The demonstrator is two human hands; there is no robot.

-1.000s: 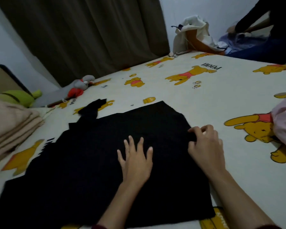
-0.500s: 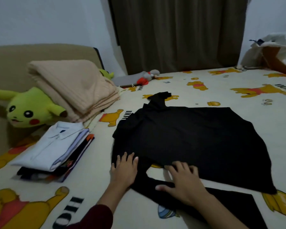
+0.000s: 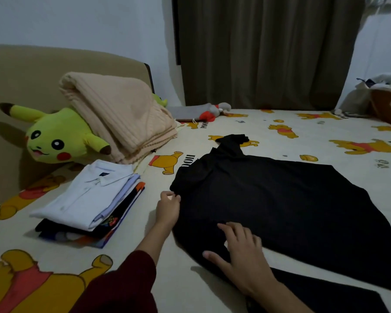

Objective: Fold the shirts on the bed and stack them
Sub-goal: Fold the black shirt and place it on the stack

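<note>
— On the bed, mid-sheet: black shirt spread flat, partly folded, long axis running from the collar end at far left toward the hem at near right. Lies just right of the stack of folded shirts, not touching it.

— And the hands?

— Left hand at the shirt's left edge, fingers curled, pinching the cloth near the shoulder. Right hand flat on the near part of the fabric, fingers spread, pressing, gripping nothing.

— So which way for the fold?

— Probably rightward and across: bulk of the shirt sits right of the left-hand pinch, so lifting that edge would carry it over the body. Left hand nearer the stack too, only 1 short reach away, hence likely the better one for placing afterwards.

— Risk?

— Loose sleeve under the right palm slipping out, perhaps.
</note>
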